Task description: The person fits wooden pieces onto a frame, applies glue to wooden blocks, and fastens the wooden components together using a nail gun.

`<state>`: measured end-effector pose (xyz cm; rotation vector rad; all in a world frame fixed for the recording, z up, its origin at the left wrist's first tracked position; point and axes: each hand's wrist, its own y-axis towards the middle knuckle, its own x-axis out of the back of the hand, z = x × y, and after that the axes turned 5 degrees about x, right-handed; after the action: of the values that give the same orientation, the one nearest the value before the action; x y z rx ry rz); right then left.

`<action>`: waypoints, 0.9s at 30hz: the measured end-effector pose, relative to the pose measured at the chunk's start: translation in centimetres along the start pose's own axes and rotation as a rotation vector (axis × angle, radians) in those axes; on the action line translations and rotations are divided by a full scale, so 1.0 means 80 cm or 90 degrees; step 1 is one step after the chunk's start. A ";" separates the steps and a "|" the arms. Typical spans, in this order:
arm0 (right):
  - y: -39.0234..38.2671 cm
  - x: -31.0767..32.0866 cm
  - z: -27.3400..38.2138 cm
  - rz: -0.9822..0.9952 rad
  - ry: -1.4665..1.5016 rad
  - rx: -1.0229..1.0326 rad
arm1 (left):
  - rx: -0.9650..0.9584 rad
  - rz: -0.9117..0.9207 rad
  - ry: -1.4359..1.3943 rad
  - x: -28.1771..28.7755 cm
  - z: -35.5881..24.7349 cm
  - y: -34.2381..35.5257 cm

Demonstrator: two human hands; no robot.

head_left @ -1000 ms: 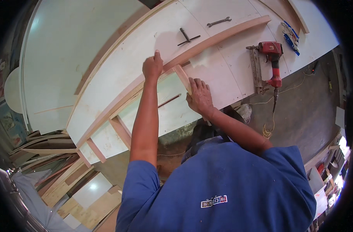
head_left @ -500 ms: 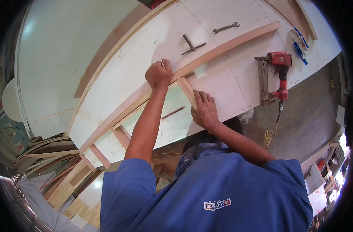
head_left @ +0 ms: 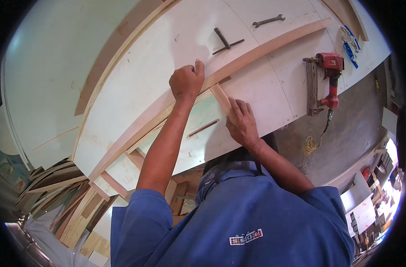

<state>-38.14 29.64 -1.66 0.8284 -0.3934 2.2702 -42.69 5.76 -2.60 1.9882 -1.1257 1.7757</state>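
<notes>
My left hand (head_left: 187, 82) is closed around the long curved wooden rail (head_left: 274, 46), thumb uppermost. My right hand (head_left: 242, 122) grips a short wooden crosspiece (head_left: 220, 95) that meets the rail, with its fingers curled along the piece. The rail and other short crosspieces (head_left: 114, 183) form a frame on the white panel worktop (head_left: 274, 98). A slim reddish stick (head_left: 203, 127) lies between my forearms. To the right of my right hand lies a red nail gun (head_left: 330, 61) with a coiled air hose (head_left: 310, 147).
A T-handle tool (head_left: 224, 41), an open-end wrench (head_left: 268, 21) and a blue-white packet (head_left: 350, 46) lie beyond the rail. A larger pale board (head_left: 42, 89) is at the left. Stacked wood offcuts (head_left: 49, 191) sit lower left; concrete floor (head_left: 354, 120) shows at right.
The view has shifted slightly, carrying the scene rightward in the picture. My left thumb curled half a second ago and is raised again. My right hand stays on the crosspiece.
</notes>
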 end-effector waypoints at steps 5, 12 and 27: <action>0.001 0.000 0.005 -0.006 0.010 -0.012 | -0.024 0.039 -0.051 0.004 0.007 -0.001; -0.002 -0.002 0.000 -0.031 -0.012 0.026 | -0.046 0.065 -0.046 0.010 0.003 -0.009; -0.003 -0.011 -0.009 -0.040 -0.066 0.073 | -0.145 -0.109 -0.064 0.015 -0.009 -0.142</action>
<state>-37.83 29.72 -2.80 1.0054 -0.2818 2.2138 -35.63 13.37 2.13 1.9870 -1.0956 1.4113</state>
